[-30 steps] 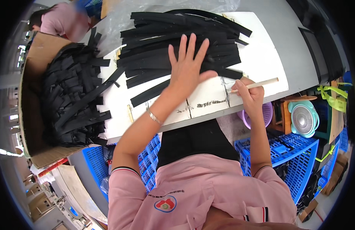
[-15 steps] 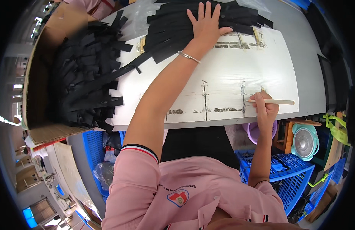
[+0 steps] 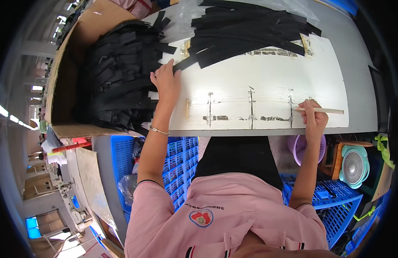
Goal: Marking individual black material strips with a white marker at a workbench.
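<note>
In my right hand (image 3: 315, 118) a slim white pencil-like stick (image 3: 334, 111) lies pinched, its tip at a dark line on the white marked board (image 3: 233, 77). My left hand (image 3: 166, 84) is at the right side of a big heap of black fabric strips (image 3: 117, 73) in a cardboard box (image 3: 63, 86). Its fingers are slightly apart, with no strip plainly gripped. Beyond the board's middle lies a loose pile of black strips (image 3: 246, 30), one end trailing toward my left hand.
The board rests on a grey table (image 3: 360, 86), with clear plastic film (image 3: 182, 23) at the far side. Below the table are blue crates (image 3: 177, 167), a purple basket (image 3: 321, 148) and a turquoise fan (image 3: 354, 165). A dark flat panel (image 3: 376, 101) stands at the right edge.
My left hand has left the far strip pile and come back and left to the boxed heap. My right hand still holds the stick near the board's front edge. The whole view has shifted.
</note>
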### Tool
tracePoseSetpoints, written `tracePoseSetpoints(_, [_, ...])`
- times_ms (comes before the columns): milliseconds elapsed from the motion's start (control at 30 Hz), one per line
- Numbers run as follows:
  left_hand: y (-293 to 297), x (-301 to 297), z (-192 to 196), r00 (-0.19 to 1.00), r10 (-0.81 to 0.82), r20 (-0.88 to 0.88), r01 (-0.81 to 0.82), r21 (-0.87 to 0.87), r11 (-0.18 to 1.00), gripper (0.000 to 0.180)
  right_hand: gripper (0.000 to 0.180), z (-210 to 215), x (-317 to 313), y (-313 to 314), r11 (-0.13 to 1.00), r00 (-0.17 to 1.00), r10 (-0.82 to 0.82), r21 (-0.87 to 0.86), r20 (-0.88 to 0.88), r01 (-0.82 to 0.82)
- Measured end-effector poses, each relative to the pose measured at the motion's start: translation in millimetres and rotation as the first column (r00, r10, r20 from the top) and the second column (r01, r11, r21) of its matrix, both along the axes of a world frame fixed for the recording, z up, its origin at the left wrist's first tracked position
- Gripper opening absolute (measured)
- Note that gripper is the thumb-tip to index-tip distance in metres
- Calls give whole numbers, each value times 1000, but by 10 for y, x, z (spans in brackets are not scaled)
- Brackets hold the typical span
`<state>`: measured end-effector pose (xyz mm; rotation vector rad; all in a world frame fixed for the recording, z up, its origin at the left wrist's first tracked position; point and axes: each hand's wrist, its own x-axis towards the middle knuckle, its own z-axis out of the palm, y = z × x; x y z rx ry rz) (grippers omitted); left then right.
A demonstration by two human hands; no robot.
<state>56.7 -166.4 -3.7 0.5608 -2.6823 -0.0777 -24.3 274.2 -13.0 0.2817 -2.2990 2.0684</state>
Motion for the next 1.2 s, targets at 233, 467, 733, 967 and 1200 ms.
tracePoseSetpoints(233, [399,140,207,928,-94,-361,96,-14,995,18,25,-36,-16,6,1000,1000,-7,-1,14,7])
tracePoseSetpoints(467, [1707,290,-85,849,-444,-288,491,115,864,25,28,197,255,-250,997,994,-78,-31,-74,76])
tracePoseSetpoints(733, [2194,540,-124,827,-548,-126,561,238,793,64,45,-176,738,-520,717,740,283,647,-610,258])
tracePoseSetpoints(967, [1905,873,-189,900,-432,-59,436,136,890,69,43,-134,508,105,750,793,194,608,-578,261])
tracePoseSetpoints(1200, [1689,1056,-200,937,-340,-80,349,154,924,68,41,-248,391,358,724,791,152,611,-593,320])
